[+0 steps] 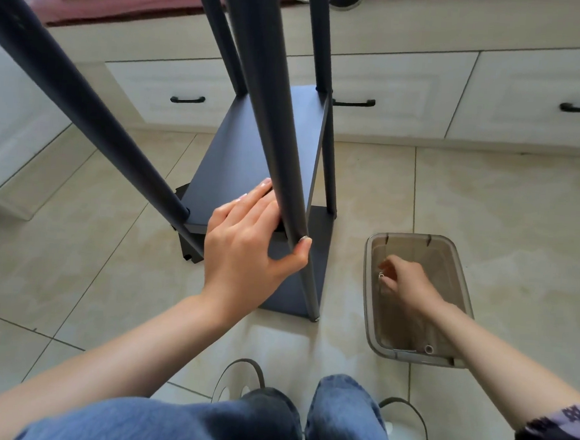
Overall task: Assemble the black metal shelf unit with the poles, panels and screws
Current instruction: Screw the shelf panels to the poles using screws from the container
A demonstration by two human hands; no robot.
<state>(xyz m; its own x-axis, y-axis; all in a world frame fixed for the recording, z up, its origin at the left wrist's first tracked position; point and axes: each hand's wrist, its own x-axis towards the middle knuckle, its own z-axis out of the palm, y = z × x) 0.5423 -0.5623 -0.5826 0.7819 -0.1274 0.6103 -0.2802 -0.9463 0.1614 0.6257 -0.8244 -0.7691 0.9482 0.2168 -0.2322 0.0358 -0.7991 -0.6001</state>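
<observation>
Left hand [249, 241] wraps near pole [276, 143], steadying rigid, top-heavy shelf [262, 149]. Right hand [404, 279], at 3 o'clock, pinches tiny slippery screw [381, 275] in bin [461, 300].

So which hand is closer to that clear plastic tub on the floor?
Right. The right hand reaches down inside the clear plastic tub, while the left hand grips a black pole beside it.
</observation>
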